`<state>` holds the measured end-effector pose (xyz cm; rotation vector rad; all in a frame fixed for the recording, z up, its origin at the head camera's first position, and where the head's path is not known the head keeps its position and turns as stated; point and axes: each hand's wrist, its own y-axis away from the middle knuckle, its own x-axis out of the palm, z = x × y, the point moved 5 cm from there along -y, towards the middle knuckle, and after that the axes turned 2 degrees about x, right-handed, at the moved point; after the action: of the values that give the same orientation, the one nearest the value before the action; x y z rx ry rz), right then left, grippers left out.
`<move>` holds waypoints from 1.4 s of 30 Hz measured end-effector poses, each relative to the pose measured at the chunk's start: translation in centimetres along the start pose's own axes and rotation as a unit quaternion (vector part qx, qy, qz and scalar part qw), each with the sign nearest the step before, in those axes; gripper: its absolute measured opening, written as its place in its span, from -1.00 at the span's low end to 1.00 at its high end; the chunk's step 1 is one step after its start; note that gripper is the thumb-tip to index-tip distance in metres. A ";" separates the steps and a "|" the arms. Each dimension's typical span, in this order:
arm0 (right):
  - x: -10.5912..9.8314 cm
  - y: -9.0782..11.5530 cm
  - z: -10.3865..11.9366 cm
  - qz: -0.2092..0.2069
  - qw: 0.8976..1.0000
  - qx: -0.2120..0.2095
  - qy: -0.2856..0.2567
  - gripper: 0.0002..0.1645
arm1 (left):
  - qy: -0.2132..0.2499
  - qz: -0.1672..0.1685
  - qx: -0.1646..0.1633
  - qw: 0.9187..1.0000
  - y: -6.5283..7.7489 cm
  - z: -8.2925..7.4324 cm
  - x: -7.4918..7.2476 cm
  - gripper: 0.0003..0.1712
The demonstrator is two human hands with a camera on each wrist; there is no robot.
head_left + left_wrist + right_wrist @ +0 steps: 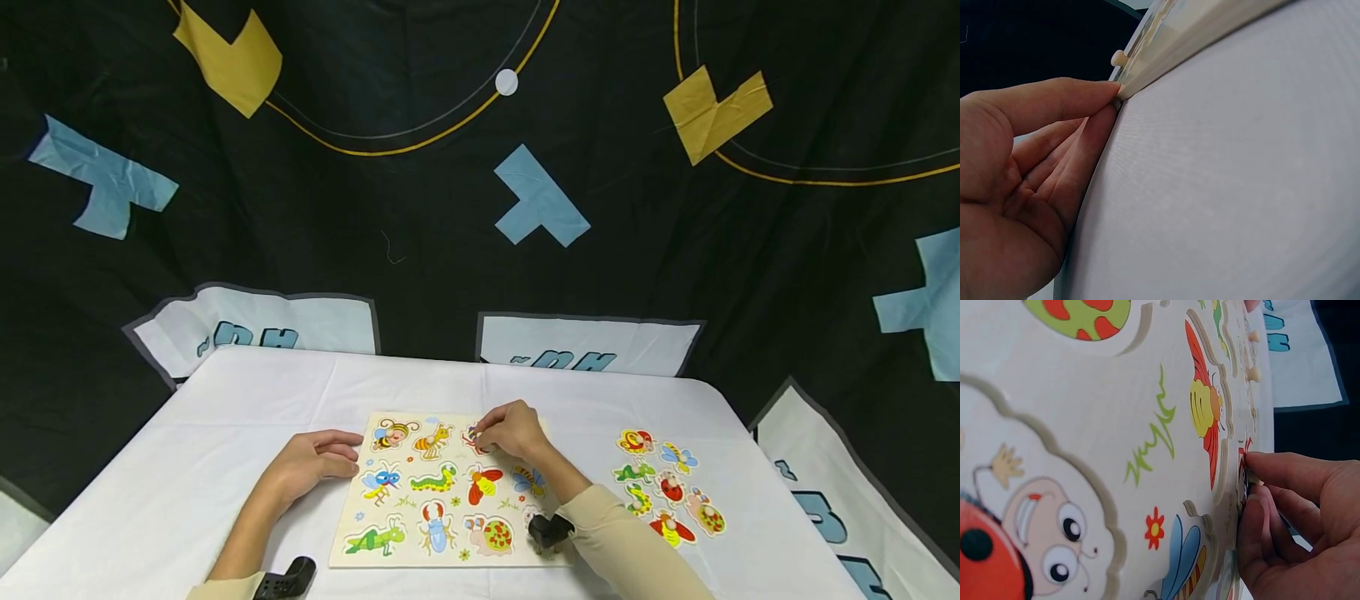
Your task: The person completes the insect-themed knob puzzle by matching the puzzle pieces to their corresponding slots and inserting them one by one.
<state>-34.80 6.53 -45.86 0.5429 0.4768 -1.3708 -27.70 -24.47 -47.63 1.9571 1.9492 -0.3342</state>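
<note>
A pale wooden peg puzzle board [401,502] with bug pictures lies on the white table. Its top row holds a bee piece [391,433] and an orange ant-like piece [432,442]. My right hand [512,429] reaches over the board and pinches a small red-and-dark puzzle piece [471,437] at the third top-row spot; fingers hide most of it. In the right wrist view, the thumb and fingers close round its small knob, near the board surface. My left hand [311,465] rests at the board's left edge, fingertips touching it; a pale knob [1119,59] stands just beyond them.
Several loose bug pieces lie right of the board, among them a ladybug [670,487], a snail [707,512] and a red-winged bug [672,528]. Black devices are on both wrists. A dark curtain [420,225] hangs behind the table [255,400].
</note>
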 end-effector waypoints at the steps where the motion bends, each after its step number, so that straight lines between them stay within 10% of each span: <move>1: 0.0 0.0 0.0 0.000 1.000 -0.001 0.000 -0.87 | 0.000 0.000 0.000 1.000 0.0 0.0 0.0 -0.37; 42: -1.7 0.3 -0.7 0.015 1.000 0.020 -0.003 -0.83 | -0.001 -0.003 -0.009 1.000 -0.1 0.2 0.0 -0.36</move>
<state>-34.76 8.34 -45.38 0.5770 0.4361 -1.3549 -27.79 -24.51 -47.85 1.9398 1.9509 -0.3197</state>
